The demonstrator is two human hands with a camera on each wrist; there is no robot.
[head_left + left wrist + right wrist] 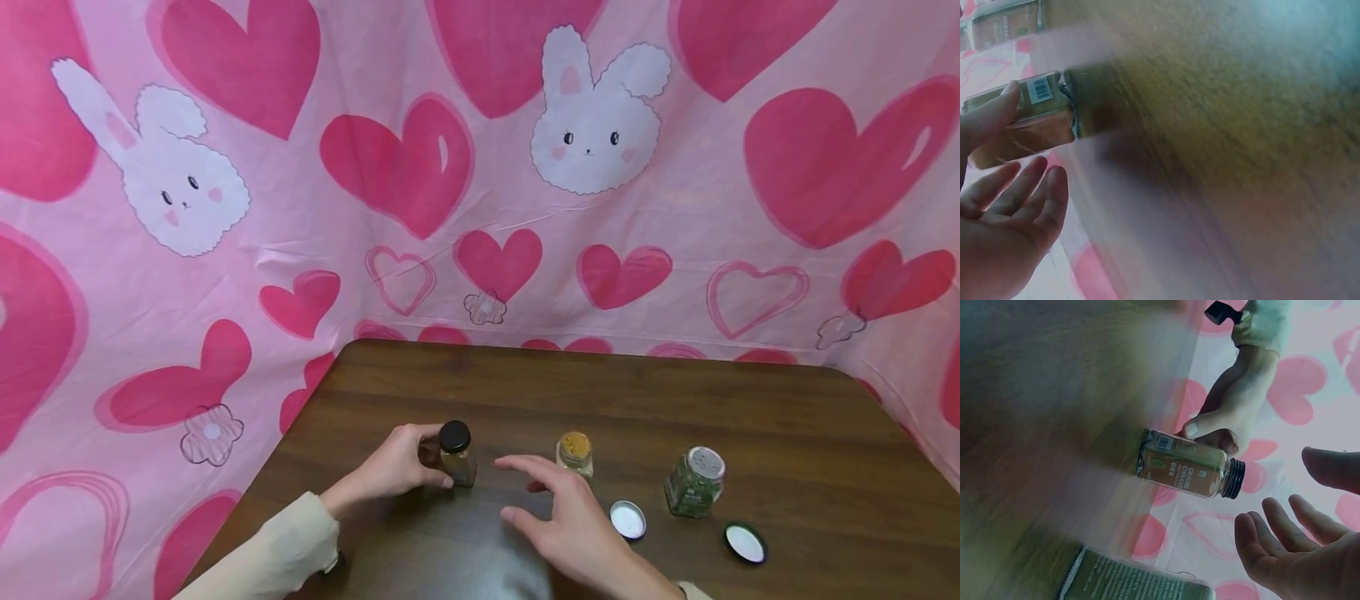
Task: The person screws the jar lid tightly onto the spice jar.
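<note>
A ground cinnamon jar [459, 467] with a black screw cap stands upright on the table, left of the middle. My left hand [401, 460] holds it from the left, thumb against its near side. In the left wrist view that thumb lies across the jar [1035, 119], with several fingertips apart from the glass. The right wrist view shows the label of the cinnamon jar [1179, 465]. To its right hovers my right hand [562, 512], fingers loosely bent and spread from the thumb, holding nothing.
Behind my right hand stands a lidless jar of yellow-orange spice [576, 454]. Farther right is a jar of green herbs [695, 483] with a perforated white top. Two lids, one white inside [627, 520] and one dark-rimmed [746, 543], lie on the wooden table [600, 383].
</note>
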